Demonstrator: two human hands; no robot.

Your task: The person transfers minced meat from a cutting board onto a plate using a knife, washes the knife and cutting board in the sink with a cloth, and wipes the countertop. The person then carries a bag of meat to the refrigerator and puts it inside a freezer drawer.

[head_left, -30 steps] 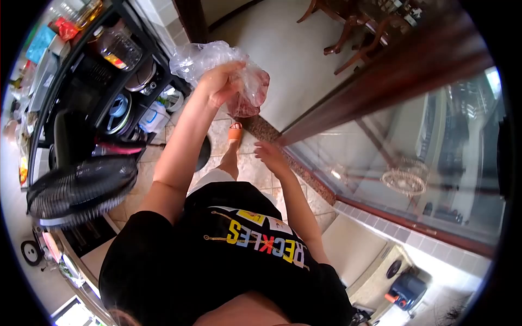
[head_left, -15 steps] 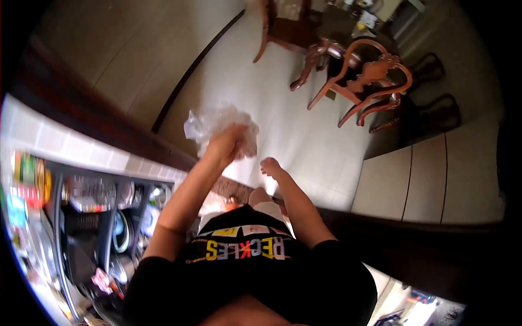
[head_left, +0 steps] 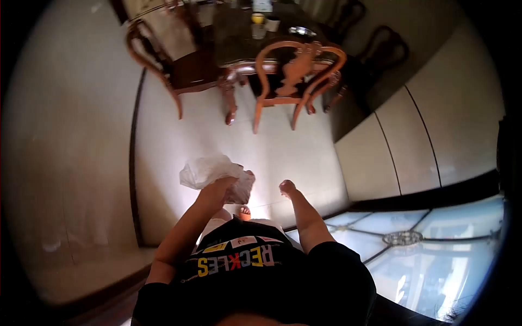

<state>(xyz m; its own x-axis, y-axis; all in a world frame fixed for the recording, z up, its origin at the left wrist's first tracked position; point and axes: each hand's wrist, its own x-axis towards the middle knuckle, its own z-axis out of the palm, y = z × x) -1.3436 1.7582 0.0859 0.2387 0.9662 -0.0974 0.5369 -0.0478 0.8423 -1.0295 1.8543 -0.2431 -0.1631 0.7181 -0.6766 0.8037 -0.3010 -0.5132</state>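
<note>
My left hand (head_left: 222,190) is closed around a crumpled, see-through plastic bag (head_left: 205,169), held out in front of my body. A reddish-brown mass shows through the bag's right side, too blurred to name. To the right, my right hand (head_left: 287,188) hangs apart from the bag with its fingers curled in; nothing shows in it.
A wooden chair (head_left: 296,70) stands ahead at a dark dining table (head_left: 231,32), with a second chair (head_left: 190,73) to its left. On the table sits a jar with a yellow lid (head_left: 258,24). A glass-panelled door (head_left: 451,261) lies at the lower right.
My view has swung so the table and chairs are now straight ahead. The shelves on the left have left view, and the glass panel has appeared. The bag stays in my left hand.
</note>
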